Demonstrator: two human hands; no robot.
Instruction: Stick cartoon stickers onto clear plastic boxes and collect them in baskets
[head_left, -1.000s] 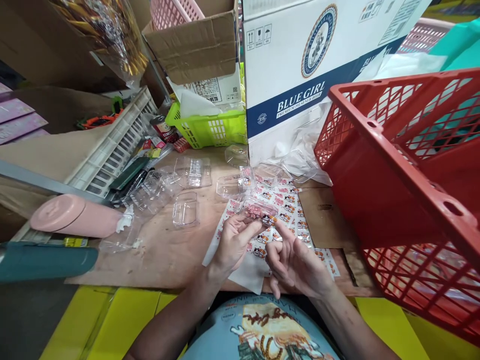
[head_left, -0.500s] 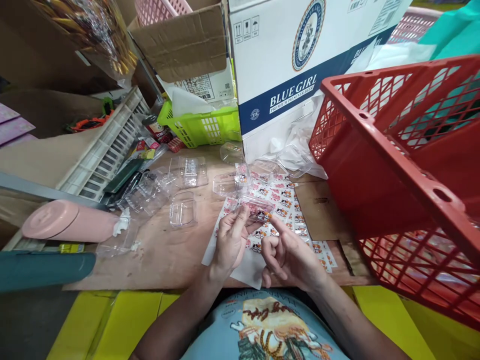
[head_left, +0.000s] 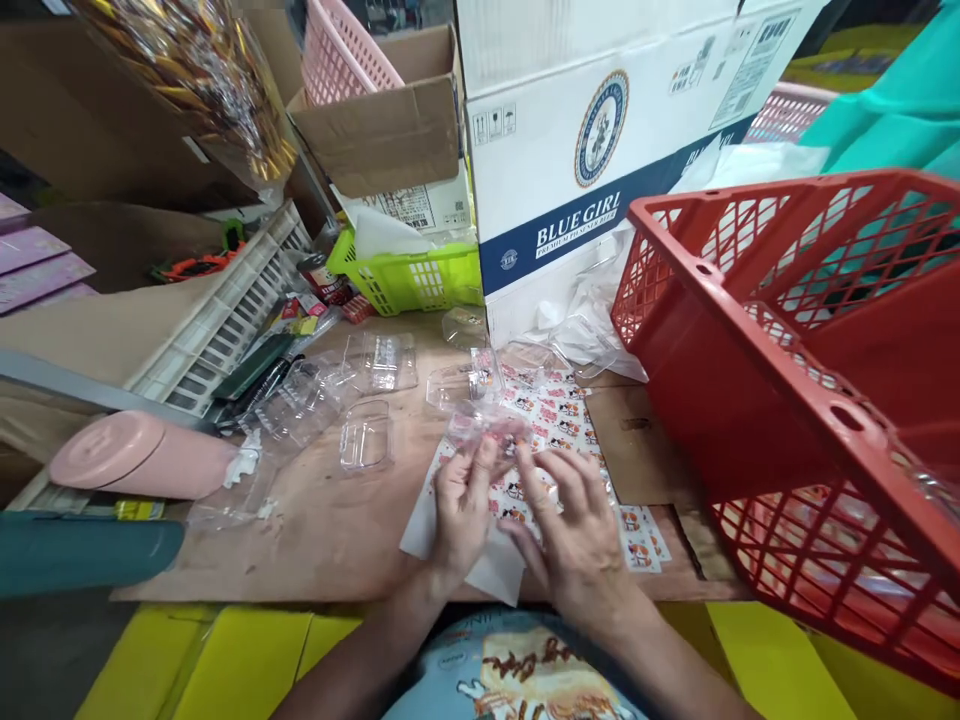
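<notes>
My left hand point(head_left: 459, 505) pinches a small clear plastic box point(head_left: 471, 424) between thumb and fingers, just above the sticker sheets. A printed patch, blurred by motion, shows on the box near my fingertips. My right hand point(head_left: 576, 515) is palm down with its fingers apart, the index fingertip touching the box's right end. Beneath both hands lie white sticker sheets point(head_left: 568, 425) with cat pictures and pink print. More clear plastic boxes surround them: one box point(head_left: 366, 440) at the left, another box point(head_left: 448, 386) just behind.
A big red crate point(head_left: 675, 400) stands close on the right. A white-and-blue carton point(head_left: 540, 170) and a lime green basket point(head_left: 420, 278) stand at the back. To the left are a pink bottle point(head_left: 139, 455), a white rack point(head_left: 217, 320) and a teal object point(head_left: 90, 550).
My right hand has turned from pointing with curled fingers to palm down with fingers spread, its tip at the box. The box has tilted in my left hand. The camera view has shifted slightly.
</notes>
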